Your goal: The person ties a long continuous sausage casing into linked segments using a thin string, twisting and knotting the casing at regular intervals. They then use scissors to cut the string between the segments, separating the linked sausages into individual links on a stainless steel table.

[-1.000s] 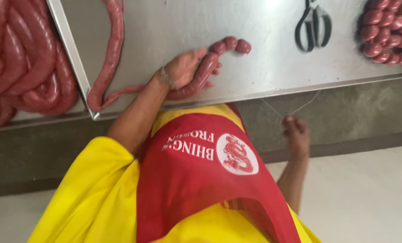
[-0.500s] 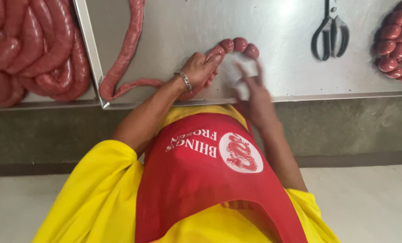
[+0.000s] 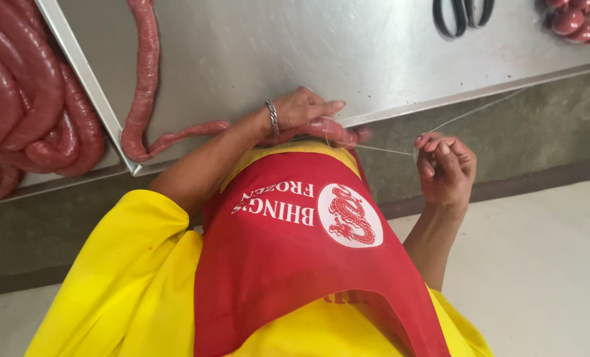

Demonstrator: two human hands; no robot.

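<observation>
Tying off a sausage at the table's edge

The left hand [image 3: 305, 109] grips the long red raw sausage rope [image 3: 143, 99] at the edge of the steel table [image 3: 308, 46]; the right hand [image 3: 445, 165], fingers curled shut, pinches thin white string [image 3: 387, 150] pulled taut from the sausage's end.

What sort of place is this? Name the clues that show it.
Probably a small sausage-making workshop: a steel table, coils of raw sausage and scissors. The left hand holds a sausage; the right hand pulls string.

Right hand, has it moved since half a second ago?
Yes. The right hand pulled the string back off the table, away from the sausage.
</observation>
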